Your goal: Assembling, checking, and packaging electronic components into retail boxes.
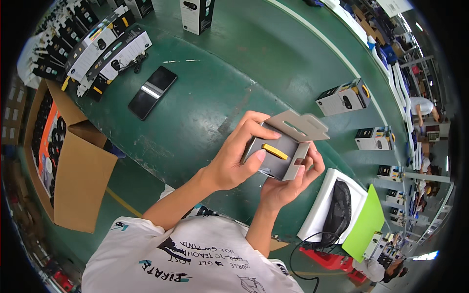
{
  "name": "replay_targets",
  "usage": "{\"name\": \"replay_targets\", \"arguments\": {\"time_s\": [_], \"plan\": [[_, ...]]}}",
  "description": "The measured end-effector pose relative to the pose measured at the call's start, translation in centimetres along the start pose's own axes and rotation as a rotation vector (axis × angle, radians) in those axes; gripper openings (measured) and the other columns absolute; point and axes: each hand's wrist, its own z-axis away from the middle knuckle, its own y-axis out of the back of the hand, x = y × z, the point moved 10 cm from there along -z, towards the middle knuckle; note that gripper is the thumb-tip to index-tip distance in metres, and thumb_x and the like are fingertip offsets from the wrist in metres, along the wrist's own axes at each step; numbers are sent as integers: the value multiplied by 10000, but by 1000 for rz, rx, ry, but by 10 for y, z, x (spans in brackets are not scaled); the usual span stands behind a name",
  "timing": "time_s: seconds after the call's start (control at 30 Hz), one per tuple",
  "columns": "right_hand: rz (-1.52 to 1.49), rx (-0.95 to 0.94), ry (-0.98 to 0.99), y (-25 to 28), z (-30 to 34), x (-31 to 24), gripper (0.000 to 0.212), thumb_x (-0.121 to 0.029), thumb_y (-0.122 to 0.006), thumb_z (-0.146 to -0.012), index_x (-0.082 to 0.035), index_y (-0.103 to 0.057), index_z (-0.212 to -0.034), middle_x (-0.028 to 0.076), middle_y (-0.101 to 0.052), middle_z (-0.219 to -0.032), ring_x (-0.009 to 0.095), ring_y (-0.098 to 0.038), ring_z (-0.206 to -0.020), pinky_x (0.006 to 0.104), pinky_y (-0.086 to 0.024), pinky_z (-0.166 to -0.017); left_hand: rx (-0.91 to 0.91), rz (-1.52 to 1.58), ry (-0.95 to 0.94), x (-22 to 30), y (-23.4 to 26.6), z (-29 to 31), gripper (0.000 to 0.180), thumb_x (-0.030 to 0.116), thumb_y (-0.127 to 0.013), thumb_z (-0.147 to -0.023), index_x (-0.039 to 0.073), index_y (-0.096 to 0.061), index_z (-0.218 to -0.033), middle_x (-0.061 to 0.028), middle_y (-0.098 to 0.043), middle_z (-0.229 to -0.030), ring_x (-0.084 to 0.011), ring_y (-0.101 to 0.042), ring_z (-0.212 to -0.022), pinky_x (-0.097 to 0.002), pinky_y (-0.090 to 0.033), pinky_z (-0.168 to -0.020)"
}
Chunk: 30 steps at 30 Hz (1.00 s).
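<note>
Both hands grip a small retail box point(299, 125) above the green work table. Its pale grey end flap, with a cut-out tab, stands raised, and a smaller flap sticks out on the right. On the dark face between my hands is a short yellow bar point(274, 151); I cannot tell whether it is printed or a separate piece. My left hand point(236, 155) is closed round the left side, thumb next to the yellow bar and fingers at the upper edge. My right hand point(293, 178) supports the box from the right and below, fingers partly behind the flap.
A black phone point(152, 93) lies left on the table point(195, 122), near stacked retail boxes point(105, 51). Further boxes point(343, 99) stand along the green belt point(273, 44). To the right, a white tray point(312, 210) holds a black pouch point(338, 207). A cardboard carton point(80, 183) stands lower left.
</note>
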Motion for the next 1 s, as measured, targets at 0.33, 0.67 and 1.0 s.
{"name": "replay_targets", "arguments": {"time_s": [0.33,0.67,1.0], "plan": [[81,-167,-196,-26,-6,12,468,-377,-642,-892,-65,-552,-1230,110,-477,-1223,251,-513,-1199,389,-369,-1108,98,-13,-52,-4,1,-11,346,281,-576,-1024,10,-601,-1239,-235,-602,-1252,-321,-630,-1096,-438,-531,-948],[53,-214,-181,-16,-28,24,470,-391,-644,-876,-54,-555,-1190,100,-454,-1239,241,-498,-1215,374,-367,-1106,46,57,19,-20,-15,-27,386,353,-548,-1051,15,-559,-1237,-218,-560,-1313,-289,-572,-1182,-438,-470,-1031],[69,-199,-174,-24,-28,-16,495,-472,-569,-891,-18,-594,-1088,139,-494,-1232,268,-519,-1202,399,-368,-1097,117,-10,-162,19,-15,-30,395,365,-565,-1073,0,-545,-1223,-266,-557,-1315,-315,-561,-1183,-458,-470,-1035]]}}
